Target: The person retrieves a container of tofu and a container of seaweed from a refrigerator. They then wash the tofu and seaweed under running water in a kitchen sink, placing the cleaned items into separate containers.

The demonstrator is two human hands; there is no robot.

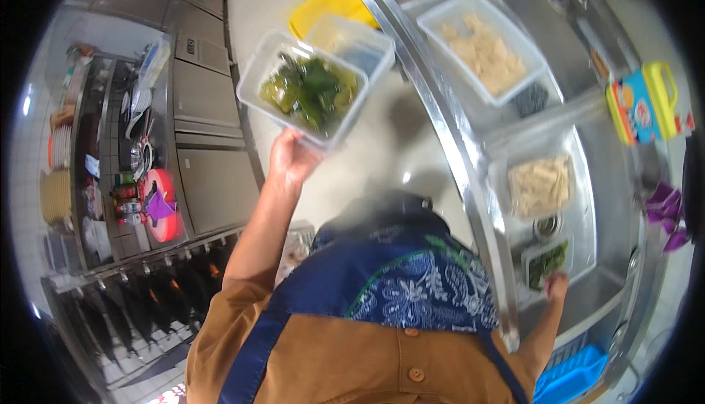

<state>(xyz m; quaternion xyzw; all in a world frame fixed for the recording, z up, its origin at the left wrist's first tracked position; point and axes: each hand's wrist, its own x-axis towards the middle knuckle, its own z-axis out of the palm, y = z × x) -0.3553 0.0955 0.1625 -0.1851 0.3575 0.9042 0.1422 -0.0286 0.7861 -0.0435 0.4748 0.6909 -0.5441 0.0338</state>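
My left hand (294,156) holds up a clear plastic container (352,109) by its near side, above the floor. Wet green leaves (316,87) that look like kelp lie in it. Just behind it is a second clear container (380,46); I cannot tell whether my hand bears that one too. My right hand (556,284) reaches down into the sink basin (586,228), at the edge of a small clear container (527,272) with dark green leaves (548,265). Its fingers are blurred, and their grip is unclear. Farther along that basin sits a container of pale strips (540,184), beside the drain (547,227).
The other basin holds a large container (427,18) of pale pieces and a dark scouring pad (531,99). A yellow jug (647,104) and purple leaves (666,214) lie along the back ledge. Nearby are a blue basket (573,374), a yellow bin (358,10) and shelving (165,145).
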